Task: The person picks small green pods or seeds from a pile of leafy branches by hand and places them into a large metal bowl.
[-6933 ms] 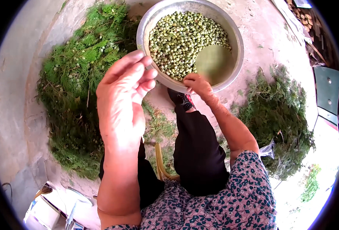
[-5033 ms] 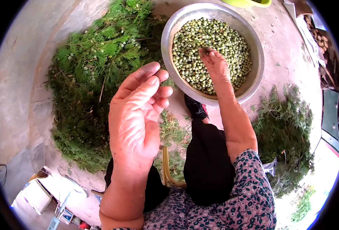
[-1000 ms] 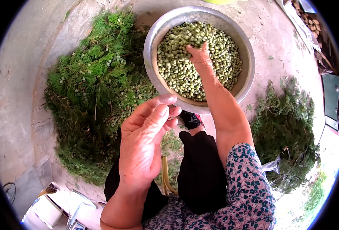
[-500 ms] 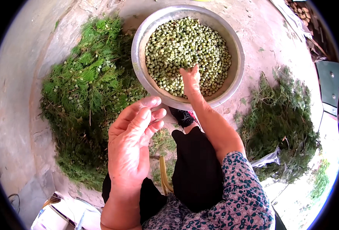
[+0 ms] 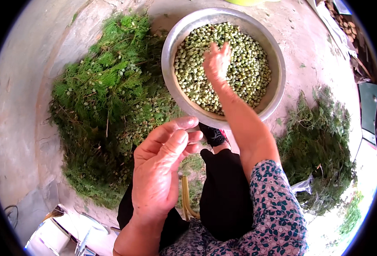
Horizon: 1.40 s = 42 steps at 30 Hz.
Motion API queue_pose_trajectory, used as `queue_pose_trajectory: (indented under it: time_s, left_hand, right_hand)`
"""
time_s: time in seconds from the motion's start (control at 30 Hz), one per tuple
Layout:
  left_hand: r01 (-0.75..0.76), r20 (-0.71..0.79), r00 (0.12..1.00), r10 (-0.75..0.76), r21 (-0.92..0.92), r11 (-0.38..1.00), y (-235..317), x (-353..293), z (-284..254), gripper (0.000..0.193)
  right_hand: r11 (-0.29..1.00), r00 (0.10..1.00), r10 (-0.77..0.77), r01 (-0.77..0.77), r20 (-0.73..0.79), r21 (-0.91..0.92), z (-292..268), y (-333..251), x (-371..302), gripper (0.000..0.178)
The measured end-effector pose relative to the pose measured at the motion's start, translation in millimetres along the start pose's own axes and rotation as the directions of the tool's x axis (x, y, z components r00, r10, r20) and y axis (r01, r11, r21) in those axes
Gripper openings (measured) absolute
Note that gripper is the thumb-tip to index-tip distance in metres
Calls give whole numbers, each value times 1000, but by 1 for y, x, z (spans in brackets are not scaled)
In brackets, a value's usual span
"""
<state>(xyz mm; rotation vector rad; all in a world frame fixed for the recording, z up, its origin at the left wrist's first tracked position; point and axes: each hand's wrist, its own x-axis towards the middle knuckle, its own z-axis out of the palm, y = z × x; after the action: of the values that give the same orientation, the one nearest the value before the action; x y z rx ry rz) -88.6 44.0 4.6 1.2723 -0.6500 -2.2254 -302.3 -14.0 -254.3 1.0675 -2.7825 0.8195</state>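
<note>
A wide metal basin (image 5: 276,85) holds a heap of small green cones (image 5: 244,64), some pale and some darker. My right hand (image 5: 216,64) is over the heap, its fingers apart and a little blurred; whether the fingertips touch the cones I cannot tell. Nearer to me, below the basin's rim, my left hand (image 5: 163,160) is raised with loosely curled fingers. Its thumb is apart from the index finger, and nothing shows between them.
Left of the basin lies a large pile of green conifer branches (image 5: 98,98) with cones on them. A second, darker branch pile (image 5: 318,145) is at the right. My patterned shoe (image 5: 212,135) is under the basin's near side. A lime-green object (image 5: 250,1) shows at the top edge.
My right hand has moved farther over the cones, from the basin's near side toward its middle. My left hand keeps its loose curl. The whole view has shifted slightly.
</note>
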Motion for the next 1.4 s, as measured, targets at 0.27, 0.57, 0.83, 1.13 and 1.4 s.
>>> queue_pose_trajectory:
  time_s: [0.27, 0.57, 0.83, 1.13, 1.4]
  left_hand:
    - [-11, 30, 999, 12, -6, 1000, 1, 3, -2, 20]
    - [-66, -47, 997, 65, -19, 998, -4, 15, 0, 19]
    - [-100, -7, 995, 100, 22, 995, -29, 28, 3, 13]
    - [-71, 65, 996, 65, 100, 992, -35, 16, 10, 22]
    - [-248, 34, 969, 247, 41, 968, -33, 22, 2, 22]
  right_hand:
    - [889, 954, 21, -155, 301, 431, -24, 59, 24, 37]
    - [-305, 845, -20, -514, 534, 802, -129, -8, -49, 24]
    - [-105, 804, -297, -564, 516, 819, -208, -53, -109, 31]
    - [-337, 775, -119, -620, 621, 709, -216, -51, -124, 14]
    - [251, 711, -193, -631, 677, 734, -203, -26, -139, 13]
